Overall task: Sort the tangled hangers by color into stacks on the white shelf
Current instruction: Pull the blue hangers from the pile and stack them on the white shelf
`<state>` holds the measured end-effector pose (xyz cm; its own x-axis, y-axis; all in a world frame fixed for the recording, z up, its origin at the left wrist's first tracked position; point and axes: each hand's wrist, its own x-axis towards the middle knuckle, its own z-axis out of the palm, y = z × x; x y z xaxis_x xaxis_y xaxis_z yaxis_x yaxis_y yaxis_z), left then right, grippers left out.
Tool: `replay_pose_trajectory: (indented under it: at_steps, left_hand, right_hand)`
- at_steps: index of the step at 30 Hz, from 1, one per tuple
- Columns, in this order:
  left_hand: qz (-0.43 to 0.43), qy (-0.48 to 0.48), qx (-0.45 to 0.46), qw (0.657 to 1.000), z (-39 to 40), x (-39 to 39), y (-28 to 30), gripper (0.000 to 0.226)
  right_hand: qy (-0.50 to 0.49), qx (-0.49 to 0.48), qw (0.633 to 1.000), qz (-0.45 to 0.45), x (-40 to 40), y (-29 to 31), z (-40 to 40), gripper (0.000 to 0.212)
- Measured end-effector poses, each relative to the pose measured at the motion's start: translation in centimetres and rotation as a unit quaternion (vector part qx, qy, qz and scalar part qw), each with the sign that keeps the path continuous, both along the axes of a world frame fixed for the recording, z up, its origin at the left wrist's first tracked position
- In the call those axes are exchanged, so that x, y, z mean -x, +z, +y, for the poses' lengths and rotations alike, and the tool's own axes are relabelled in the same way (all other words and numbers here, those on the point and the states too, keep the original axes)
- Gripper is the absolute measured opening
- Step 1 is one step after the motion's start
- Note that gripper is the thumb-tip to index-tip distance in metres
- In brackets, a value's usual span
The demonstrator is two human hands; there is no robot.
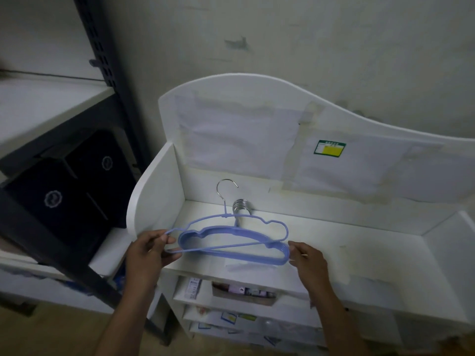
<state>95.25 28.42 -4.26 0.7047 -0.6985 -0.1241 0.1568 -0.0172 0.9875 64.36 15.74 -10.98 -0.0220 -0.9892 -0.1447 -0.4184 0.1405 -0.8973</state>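
A stack of several blue hangers lies on the top of the white shelf, with their silver hooks bunched toward the back. One more blue hanger is tilted above the stack, its hook pointing up. My left hand pinches the left end of this hanger. My right hand is at the right end of the stack, fingertips touching the wire there; its grip is hard to make out.
The shelf has a curved white back panel with taped papers and a green-and-yellow label. Lower compartments hold small items. A dark metal rack with black boxes stands at the left.
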Motion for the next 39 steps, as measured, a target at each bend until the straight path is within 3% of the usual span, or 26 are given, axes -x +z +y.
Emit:
replay_pose_trajectory:
  at_steps: [5,12,19,23,28,34,39]
  left_hand:
    - [-0.004,-0.027,-0.025,0.999,-1.3,-0.4,-1.6,0.015]
    - [0.002,-0.057,-0.064,0.996,-3.3,-1.3,-4.2,0.02]
    - [-0.09,-0.065,-0.137,0.984,-4.9,-1.7,-6.2,0.021]
    - [-0.282,-0.078,-0.192,0.937,-4.7,-1.9,-5.7,0.012]
    - [-0.417,-0.087,-0.179,0.887,-5.0,-1.2,-5.1,0.02]
    - [-0.424,-0.161,-0.218,0.864,-6.3,-1.4,-5.2,0.029]
    - [-0.39,-0.152,-0.249,0.873,-7.0,-2.0,-6.2,0.044]
  right_hand:
    - [-0.026,-0.032,0.996,-0.076,0.9,0.3,0.1,0.016]
    - [-0.033,-0.005,0.997,-0.075,1.2,0.6,-0.5,0.012]
    - [0.011,-0.003,1.0,0.016,0.7,0.0,-1.5,0.012]
    - [0.045,-0.002,0.997,0.067,0.3,0.6,-1.8,0.023]
    - [0.098,0.002,0.989,0.11,-0.5,0.3,-2.2,0.028]
    - [0.156,0.063,0.964,0.204,-1.6,-0.4,-2.7,0.025]
    - [0.158,0.097,0.95,0.249,-2.4,-0.6,-3.1,0.028]
